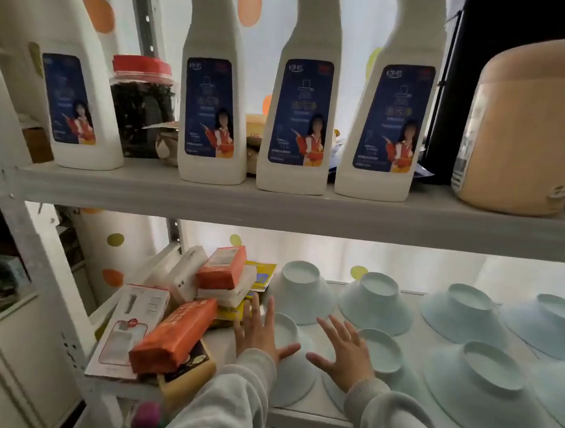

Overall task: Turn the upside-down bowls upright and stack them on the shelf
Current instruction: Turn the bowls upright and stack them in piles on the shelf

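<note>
Grey fleecy sleeves (230, 392) sit closest, then both hands, fingers straight and spread wide, holding nothing. My left hand (260, 331) lies against the left side of the front bowl (294, 376), thumb across its sloping wall. My right hand (348, 353) is just to that bowl's right, over the next bowl (382, 352) (whether it touches I cannot tell).

Both bowls are upside down, as are the other bowls (463, 311): pale blue-green, smooth and matte, round foot rings up, set in two rows on the white shelf (311, 417).

Crowding my left hand is a loose heap of boxes (174, 336), orange wrapped packs and white cartons, tilted on one another. The upper board (274, 210) hangs low over the bowls and carries white plastic bottles (214, 110) with blue labels, a red-lidded jar (142, 106) and a rounded tan pot (527, 129).
</note>
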{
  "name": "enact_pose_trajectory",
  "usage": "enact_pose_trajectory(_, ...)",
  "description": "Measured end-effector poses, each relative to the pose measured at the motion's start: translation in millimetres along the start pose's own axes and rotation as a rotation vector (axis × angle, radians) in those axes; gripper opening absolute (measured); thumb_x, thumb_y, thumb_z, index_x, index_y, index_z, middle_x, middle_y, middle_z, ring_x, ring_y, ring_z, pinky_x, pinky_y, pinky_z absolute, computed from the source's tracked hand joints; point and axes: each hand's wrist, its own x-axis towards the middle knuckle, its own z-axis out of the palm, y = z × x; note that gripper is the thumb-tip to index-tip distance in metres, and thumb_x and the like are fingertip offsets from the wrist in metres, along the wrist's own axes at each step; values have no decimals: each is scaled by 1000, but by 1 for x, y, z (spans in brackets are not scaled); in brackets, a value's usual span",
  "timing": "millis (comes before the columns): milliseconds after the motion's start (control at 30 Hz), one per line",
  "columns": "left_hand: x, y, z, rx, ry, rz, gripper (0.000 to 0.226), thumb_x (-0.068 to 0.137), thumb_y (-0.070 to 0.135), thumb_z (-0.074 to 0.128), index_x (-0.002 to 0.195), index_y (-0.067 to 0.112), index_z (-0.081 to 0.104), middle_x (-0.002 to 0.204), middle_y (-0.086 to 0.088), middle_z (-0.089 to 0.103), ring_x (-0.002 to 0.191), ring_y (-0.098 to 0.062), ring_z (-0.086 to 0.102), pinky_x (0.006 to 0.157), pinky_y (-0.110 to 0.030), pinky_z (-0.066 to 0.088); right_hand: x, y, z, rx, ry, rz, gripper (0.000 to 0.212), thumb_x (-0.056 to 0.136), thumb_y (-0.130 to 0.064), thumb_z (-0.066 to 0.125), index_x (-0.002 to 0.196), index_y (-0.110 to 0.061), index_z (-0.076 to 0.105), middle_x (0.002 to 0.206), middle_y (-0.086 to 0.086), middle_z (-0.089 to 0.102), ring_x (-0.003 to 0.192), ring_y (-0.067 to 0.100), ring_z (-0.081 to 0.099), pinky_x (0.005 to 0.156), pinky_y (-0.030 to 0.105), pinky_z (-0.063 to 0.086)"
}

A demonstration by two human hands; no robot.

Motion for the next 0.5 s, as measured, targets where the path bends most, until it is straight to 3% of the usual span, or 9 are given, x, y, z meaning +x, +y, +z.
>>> enact_pose_trajectory(67, 0, -3, 1, -47, -319, -57, 115, 69, 78, 48, 150, 25, -15, 158, -7, -15, 147, -26, -8, 118, -45, 4, -1, -4, 2, -15, -10, 6, 116, 38, -90, -8, 145, -47, 4, 157, -17, 2, 147, 17, 2, 118, 45, 12)
enact_pose_trajectory(200, 7, -18, 13, -119, -396, -47, 124, 65, 76, 58, 148, 24, -19, 158, -7, -13, 147, -25, -6, 119, -40, 9, -1, -14, 10, -73, -34, 66, 82, 76, -79, 30, 146, -45, 3, 158, -16, 2, 147, 17, 0, 117, 49, 5)
enact_pose_trajectory(267, 14, -19, 18, -144, -435, -10, 127, 64, 74, 61, 148, 24, -20, 158, -8, -11, 147, -25, -5, 119, -39, 10, -1, -17, 11, -99, -46, 92, 87, 70, -84, 20, 146, -45, 2, 158, -15, 1, 147, 17, -1, 117, 50, 3)
enact_pose_trajectory(367, 19, -17, 16, -181, -465, 63, 130, 61, 73, 65, 148, 24, -20, 158, -8, -4, 147, -27, 1, 120, -39, 12, 0, -22, 11, -98, -14, 127, 115, 39, -87, -4, 146, -45, 3, 158, -13, 2, 147, 18, 0, 117, 49, 3)
enact_pose_trajectory(500, 28, -17, 19, -207, -462, 72, 132, 61, 66, 70, 148, 24, -20, 154, -10, 14, 142, -28, 17, 117, -38, 22, -2, -29, 11, -74, -2, 167, 109, 46, -87, -1, 146, -44, 4, 158, -12, 2, 147, 18, 0, 118, 48, 3)
